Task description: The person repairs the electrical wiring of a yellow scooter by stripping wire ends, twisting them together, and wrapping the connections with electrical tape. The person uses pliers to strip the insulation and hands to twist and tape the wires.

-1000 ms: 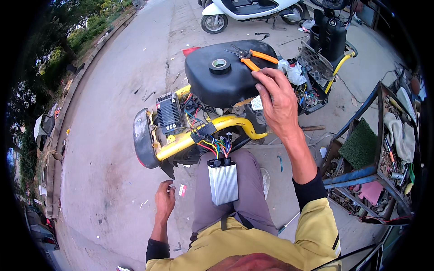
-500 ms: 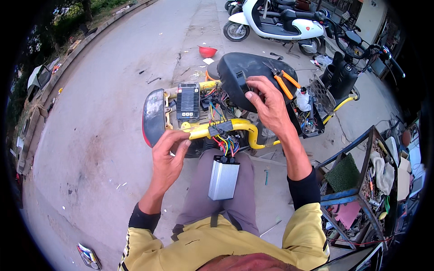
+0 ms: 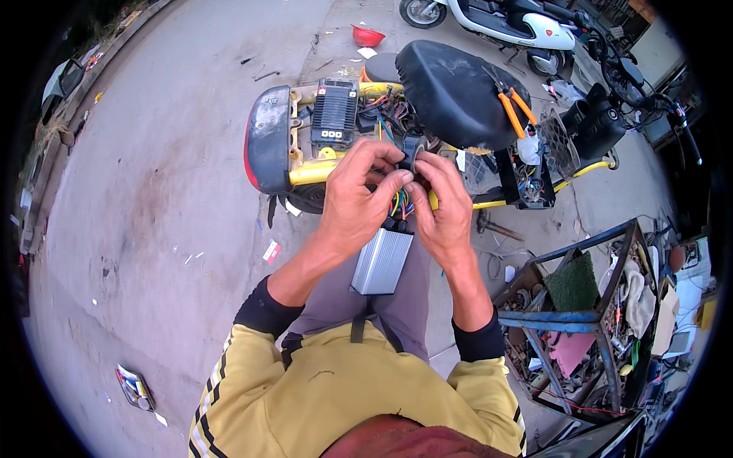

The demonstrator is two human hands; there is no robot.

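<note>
My left hand (image 3: 353, 195) and my right hand (image 3: 445, 204) meet above the yellow frame tube (image 3: 309, 172) of a stripped scooter. Between their fingertips is a roll of black tape (image 3: 413, 149), pinched from both sides. Just below, coloured wires (image 3: 401, 203) run into a silver finned controller box (image 3: 383, 262) lying on my lap. My hands hide part of the tube and wiring. Farther back, a black finned box (image 3: 334, 114) rests on the frame. The black seat (image 3: 450, 99) lies tilted to the right, with orange-handled pliers (image 3: 513, 108) on it.
At the right stands a metal-framed cart (image 3: 550, 317) full of parts and scraps. A hammer (image 3: 500, 227) lies on the ground near it. A white scooter (image 3: 527, 30) and a red bowl-like thing (image 3: 368, 36) are farther off. A small tray (image 3: 136, 388) sits at lower left.
My left hand has left the frame tube and come up to the right. My right hand has moved from beside the seat to meet it at the tape roll. The view has shifted.
</note>
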